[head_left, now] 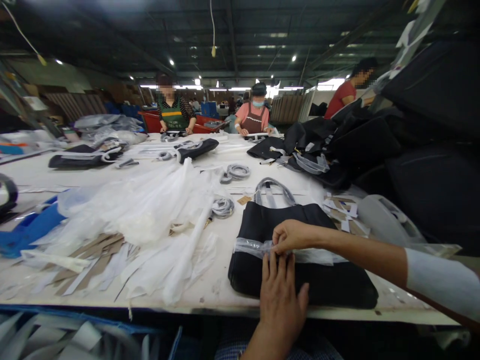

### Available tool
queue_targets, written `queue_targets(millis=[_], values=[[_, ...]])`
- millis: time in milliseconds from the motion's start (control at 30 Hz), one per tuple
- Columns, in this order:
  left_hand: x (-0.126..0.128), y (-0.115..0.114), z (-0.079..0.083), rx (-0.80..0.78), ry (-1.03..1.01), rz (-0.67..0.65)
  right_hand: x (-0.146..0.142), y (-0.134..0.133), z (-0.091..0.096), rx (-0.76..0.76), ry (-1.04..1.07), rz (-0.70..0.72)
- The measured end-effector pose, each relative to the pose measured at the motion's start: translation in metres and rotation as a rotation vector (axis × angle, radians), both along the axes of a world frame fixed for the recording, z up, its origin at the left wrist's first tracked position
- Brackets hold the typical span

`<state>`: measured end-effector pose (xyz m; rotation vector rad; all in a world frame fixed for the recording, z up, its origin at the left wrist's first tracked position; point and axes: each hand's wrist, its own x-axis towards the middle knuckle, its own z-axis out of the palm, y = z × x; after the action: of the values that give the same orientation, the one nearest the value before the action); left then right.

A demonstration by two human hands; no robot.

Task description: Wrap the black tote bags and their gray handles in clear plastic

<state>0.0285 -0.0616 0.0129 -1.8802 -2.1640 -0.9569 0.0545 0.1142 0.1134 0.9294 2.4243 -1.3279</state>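
Dim overhead, brighter below: the ceiling (187, 30) sinks into murk, pricked by small lamps (293, 58), while a window-like glow (332, 84) burns out at the back right. The pale desk (222, 265) takes an even light, with only soft shadows. The plastic strip (249, 247) catches small glints; the bag (333, 286) and the black pile (367, 135) lose most detail. Wide-angle stretch pulls at the margins — the white sleeve (442, 280) looks elongated — and the background is soft.
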Motion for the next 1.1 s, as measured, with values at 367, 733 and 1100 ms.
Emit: queue_targets(millis=[367,733,1100], values=[[-0.0044,0.0008,0.0033,-0.038,0.063,-0.007,0.0009,0.0021,0.0067,-0.017,-0.005,0.037],[0.0003,0.0018,0.0014,-0.057,0.056,0.005,0.0055,-0.0013,-0.0002,0.117,0.048,0.072],[-0.0027,-0.0003,0.002,-0.039,0.075,0.023,-0.0013,0.0026,0.0016,0.273,-0.01,0.157]])
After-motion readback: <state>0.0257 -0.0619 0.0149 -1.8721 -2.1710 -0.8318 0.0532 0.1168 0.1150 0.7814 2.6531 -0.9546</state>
